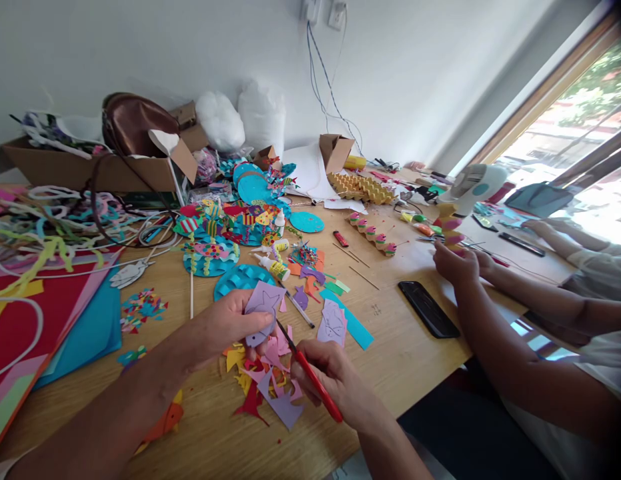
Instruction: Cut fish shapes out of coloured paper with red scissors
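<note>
Near the centre of the frame, the left hand [243,323] pinches a piece of purple paper [264,305] with a fish outline drawn in dark line. Just below and to the right, the right hand [325,373] is wrapped around the red handles of a pair of scissors [317,387], its dark metal blades at the paper's lower right edge. Cutting out the fish appears to be the step in hand; following the curves would call for turning the thin, flat sheet while guiding the blades along the line.

Under the hands, jagged paper scraps [281,400] in yellow, pink, red and purple lie on the smooth wood-grain counter [380,363]. Right of centre rests another purple sheet [333,319], also marked with a drawing, beside a straight turquoise paper strip [357,327]. Above the hands are a slim pen [301,308], a glue bottle [279,268] and a round, ridged turquoise piece [235,281]. At right, beyond a glossy black smartphone [427,309], a co-worker's hands [457,263] hold a bumpy yellow-and-pink strip [449,227].
</note>
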Tool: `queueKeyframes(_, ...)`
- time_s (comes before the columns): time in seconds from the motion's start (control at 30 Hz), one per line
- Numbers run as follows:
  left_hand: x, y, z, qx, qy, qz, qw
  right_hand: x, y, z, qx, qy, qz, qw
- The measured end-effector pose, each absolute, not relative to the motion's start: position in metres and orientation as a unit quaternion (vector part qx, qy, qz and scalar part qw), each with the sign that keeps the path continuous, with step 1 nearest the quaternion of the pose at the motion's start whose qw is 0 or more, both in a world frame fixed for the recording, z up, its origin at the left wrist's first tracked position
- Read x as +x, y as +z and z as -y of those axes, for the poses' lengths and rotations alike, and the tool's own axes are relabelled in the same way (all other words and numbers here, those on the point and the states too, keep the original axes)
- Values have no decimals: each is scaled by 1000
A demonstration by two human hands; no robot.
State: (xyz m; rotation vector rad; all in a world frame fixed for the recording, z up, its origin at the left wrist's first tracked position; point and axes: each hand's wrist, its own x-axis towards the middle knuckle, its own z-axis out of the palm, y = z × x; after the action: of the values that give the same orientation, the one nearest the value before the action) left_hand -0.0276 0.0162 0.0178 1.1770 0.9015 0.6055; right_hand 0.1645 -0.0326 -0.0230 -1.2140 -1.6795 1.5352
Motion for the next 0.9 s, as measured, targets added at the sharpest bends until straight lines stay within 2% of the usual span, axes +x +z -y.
queueKeyframes(0.9, -28, 14, -17, 501, 269, -423, 705, 165, -26, 33, -448, 574, 627, 276)
